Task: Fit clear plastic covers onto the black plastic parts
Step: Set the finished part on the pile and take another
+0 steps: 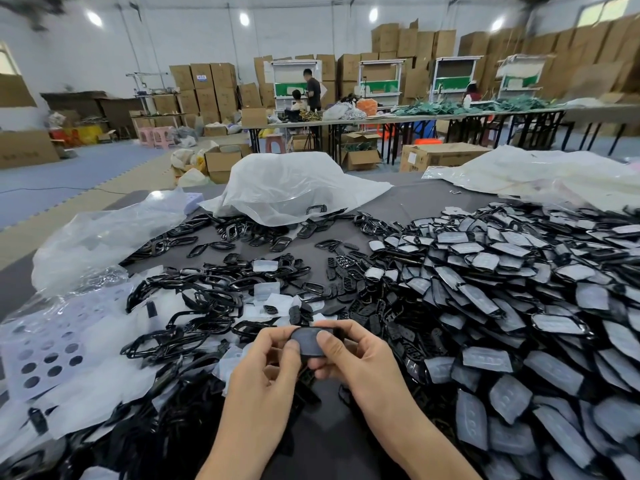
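— What is being held, and where?

— A black part [311,354] is being gripped by both hands just above the middle of the desk's [408,207] near edge. A clear cover [306,338] is being pressed onto its face.

— How are the fingers being kept?

— The left hand [268,367] is being curled round the part's left end and the right hand [356,367] round its right end. Both thumbs are being pushed down on the cover, side by side, while the other fingers are being clamped underneath.

— What is the rest of the desk being taken up by?

— The right side is being buried under a heap of covered parts [519,306]. The left middle is being filled by bare black frames [194,306], with loose covers [266,291] being left among them. The left edge is being overlapped by a white sheet with round holes [52,351], and the far edge is being occupied by a crumpled plastic bag [287,185].
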`<state>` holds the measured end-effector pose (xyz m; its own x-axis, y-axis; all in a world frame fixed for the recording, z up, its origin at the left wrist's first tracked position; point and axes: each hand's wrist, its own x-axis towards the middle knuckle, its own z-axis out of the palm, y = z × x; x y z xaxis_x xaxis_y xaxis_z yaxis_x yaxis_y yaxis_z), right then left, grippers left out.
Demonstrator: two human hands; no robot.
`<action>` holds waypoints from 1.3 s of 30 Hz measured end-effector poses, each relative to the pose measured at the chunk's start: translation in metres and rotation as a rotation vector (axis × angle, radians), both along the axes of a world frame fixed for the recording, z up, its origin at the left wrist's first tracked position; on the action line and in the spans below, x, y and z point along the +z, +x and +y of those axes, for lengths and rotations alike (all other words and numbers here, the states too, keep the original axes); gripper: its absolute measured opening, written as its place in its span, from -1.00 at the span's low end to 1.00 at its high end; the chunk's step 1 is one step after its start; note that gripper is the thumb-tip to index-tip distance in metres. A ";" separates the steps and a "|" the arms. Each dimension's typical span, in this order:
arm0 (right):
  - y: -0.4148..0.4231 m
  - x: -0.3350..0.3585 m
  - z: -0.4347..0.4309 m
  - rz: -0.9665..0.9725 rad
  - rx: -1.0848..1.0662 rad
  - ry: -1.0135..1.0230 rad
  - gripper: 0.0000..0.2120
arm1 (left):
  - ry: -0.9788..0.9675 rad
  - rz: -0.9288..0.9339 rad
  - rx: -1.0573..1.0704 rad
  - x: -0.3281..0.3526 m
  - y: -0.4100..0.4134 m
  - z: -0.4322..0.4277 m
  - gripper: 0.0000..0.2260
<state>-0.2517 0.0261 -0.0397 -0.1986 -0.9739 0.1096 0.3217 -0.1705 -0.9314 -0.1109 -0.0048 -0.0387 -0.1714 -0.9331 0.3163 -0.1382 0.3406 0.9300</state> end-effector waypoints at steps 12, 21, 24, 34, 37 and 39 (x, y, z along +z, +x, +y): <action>0.000 0.000 0.000 0.303 -0.025 0.003 -0.87 | 0.011 -0.087 0.008 -0.007 0.003 -0.004 -0.91; 0.004 -0.003 0.000 0.317 -0.095 0.011 -0.83 | -0.170 -0.234 0.049 -0.005 0.002 0.003 -0.77; 0.004 -0.004 0.000 0.348 -0.106 0.018 -0.83 | -0.203 -0.259 0.036 -0.004 0.001 0.005 -0.83; 0.001 0.000 0.001 0.231 -0.010 -0.001 -0.78 | -0.010 -0.076 -0.009 -0.004 0.000 0.000 -0.76; 0.000 0.002 -0.001 -0.004 0.017 0.046 -0.83 | 0.036 0.017 -0.014 -0.002 -0.001 -0.001 -0.76; -0.001 0.004 -0.003 -0.081 0.028 0.069 -0.83 | 0.039 0.030 -0.022 -0.001 0.000 -0.001 -0.76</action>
<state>-0.2526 0.0234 -0.0359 -0.1769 -0.9839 0.0265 0.4004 -0.0966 -0.9112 -0.1113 -0.0060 -0.0401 -0.1833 -0.9407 0.2854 -0.1032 0.3071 0.9461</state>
